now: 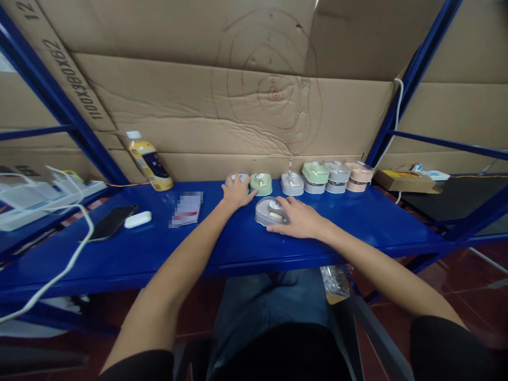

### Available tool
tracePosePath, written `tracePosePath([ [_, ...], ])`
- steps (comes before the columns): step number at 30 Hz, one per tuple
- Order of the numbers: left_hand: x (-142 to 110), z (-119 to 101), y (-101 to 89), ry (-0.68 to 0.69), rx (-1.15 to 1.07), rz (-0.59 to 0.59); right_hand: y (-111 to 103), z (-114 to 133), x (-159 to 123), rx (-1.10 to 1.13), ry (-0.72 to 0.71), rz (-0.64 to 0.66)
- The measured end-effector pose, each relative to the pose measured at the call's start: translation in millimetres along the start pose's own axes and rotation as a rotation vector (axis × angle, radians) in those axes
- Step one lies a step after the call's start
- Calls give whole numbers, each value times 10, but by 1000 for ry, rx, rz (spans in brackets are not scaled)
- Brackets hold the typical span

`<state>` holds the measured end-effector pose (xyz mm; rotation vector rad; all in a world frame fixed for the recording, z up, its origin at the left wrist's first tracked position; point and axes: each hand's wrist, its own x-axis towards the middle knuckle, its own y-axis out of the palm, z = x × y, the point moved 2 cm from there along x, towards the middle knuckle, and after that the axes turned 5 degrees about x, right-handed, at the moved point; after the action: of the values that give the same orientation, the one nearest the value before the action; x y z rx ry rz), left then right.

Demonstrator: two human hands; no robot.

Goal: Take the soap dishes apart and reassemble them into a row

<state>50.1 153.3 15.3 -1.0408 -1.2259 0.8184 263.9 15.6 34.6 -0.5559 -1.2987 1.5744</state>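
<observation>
We see the front box point(264, 212), a grey one, on the desk point(234, 246) with the right hand point(300, 217) curled round its right side. The left hand point(237, 193) reaches farther back, fingers spread over the back box point(246, 179); we cannot tell whether it grips or only rests there. Its thumb points towards the green box point(261, 184) just beside. Right of these stand 1 lone grey box point(292, 184) and 3 stacks point(316, 177). We judge the step in hand to be handling 2 boxes at once, 1 per hand. The next move, we think, calls for keeping the front box level and the left thumb clear of the green box.
</observation>
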Motion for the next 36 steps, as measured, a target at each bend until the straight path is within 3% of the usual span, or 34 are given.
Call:
tracePosePath([
  [2,-9,-10,-34,-18,-35,-16,-11,7,141,-15,-8,64],
  [6,-82,42,-170,-74,-147,-104,-58,-130,430,59,-162,182],
  [9,-219,94,-242,91,-379,-151,-41,-266,584,172,-234,182],
  [12,-411,121,-205,364,-694,11,32,-392,648,374,-235,150],
  [14,-521,129,-139,452,-799,149,63,-484,652,538,-215,142],
  [16,-585,126,-82,472,-821,207,40,-594,634,671,-192,144],
  [19,-612,86,-56,474,-812,176,-98,-797,579,756,-152,111],
  [25,-664,-48,-120,658,-693,122,-266,-1147,463,611,51,0],
  [31,-633,4,-152,585,-713,105,-174,-1229,453,499,171,51],
  [36,-515,324,-190,433,-748,18,-194,-1298,451,427,201,34],
])
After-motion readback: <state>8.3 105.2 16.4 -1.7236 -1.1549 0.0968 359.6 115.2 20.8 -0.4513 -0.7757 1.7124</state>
